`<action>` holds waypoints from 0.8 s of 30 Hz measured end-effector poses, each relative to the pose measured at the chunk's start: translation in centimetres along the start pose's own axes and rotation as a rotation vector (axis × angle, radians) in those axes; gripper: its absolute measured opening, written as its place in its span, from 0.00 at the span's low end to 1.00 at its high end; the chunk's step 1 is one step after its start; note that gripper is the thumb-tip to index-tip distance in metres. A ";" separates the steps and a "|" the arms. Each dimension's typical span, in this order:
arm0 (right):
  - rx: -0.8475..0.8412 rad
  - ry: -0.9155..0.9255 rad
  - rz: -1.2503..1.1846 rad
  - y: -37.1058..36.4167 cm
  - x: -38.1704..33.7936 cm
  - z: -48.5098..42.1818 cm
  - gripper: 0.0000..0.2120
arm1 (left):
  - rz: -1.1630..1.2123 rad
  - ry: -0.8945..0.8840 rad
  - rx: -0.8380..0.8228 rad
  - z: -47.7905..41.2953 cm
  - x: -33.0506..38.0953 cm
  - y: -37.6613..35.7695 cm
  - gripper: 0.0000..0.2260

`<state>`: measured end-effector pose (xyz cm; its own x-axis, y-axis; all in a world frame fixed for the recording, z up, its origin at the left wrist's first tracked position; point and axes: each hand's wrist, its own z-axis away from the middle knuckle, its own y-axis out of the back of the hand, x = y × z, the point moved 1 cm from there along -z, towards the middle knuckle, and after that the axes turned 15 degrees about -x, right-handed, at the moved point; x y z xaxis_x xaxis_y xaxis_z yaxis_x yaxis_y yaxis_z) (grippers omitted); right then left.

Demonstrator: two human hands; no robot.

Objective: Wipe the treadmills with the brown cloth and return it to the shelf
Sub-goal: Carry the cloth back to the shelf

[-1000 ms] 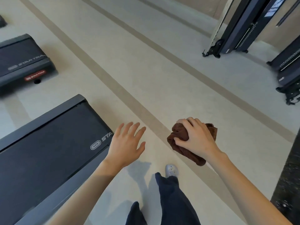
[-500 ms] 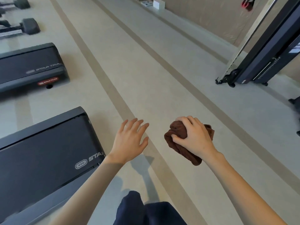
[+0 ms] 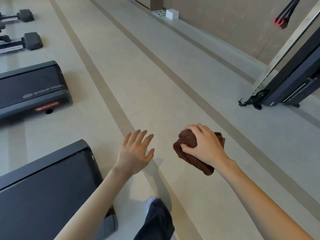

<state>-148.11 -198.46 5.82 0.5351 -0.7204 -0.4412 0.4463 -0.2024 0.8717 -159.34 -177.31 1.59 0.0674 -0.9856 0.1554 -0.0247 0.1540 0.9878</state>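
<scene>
My right hand (image 3: 206, 144) grips a bunched brown cloth (image 3: 188, 156) in the air over the beige floor, right of centre. My left hand (image 3: 135, 151) hovers beside it with fingers spread and holds nothing. The rear end of a dark treadmill (image 3: 43, 187) lies at the lower left, just left of my left forearm. A second treadmill (image 3: 32, 87) with a red label sits further ahead at the left. No shelf is in view.
A black cable machine frame (image 3: 284, 84) stands at the right. Dumbbells (image 3: 26, 42) lie at the upper left. A small white box (image 3: 172, 14) sits on a ledge by the far wall. My leg and white shoe (image 3: 152, 203) show at the bottom.
The view has moved forward and lifted along the aisle; the near treadmill slid down and left, the second one came closer. Both hands keep their pose, the right still gripping the cloth.
</scene>
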 end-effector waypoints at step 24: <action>0.041 -0.041 -0.046 15.3 10.8 -44.8 0.20 | -0.053 -0.036 -0.027 -45.2 -15.5 3.0 0.20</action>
<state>-103.40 -179.62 4.82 0.4850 -0.7359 -0.4725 0.4394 -0.2621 0.8592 -115.37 -158.37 2.73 0.0319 -0.9942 0.1023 0.0045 0.1025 0.9947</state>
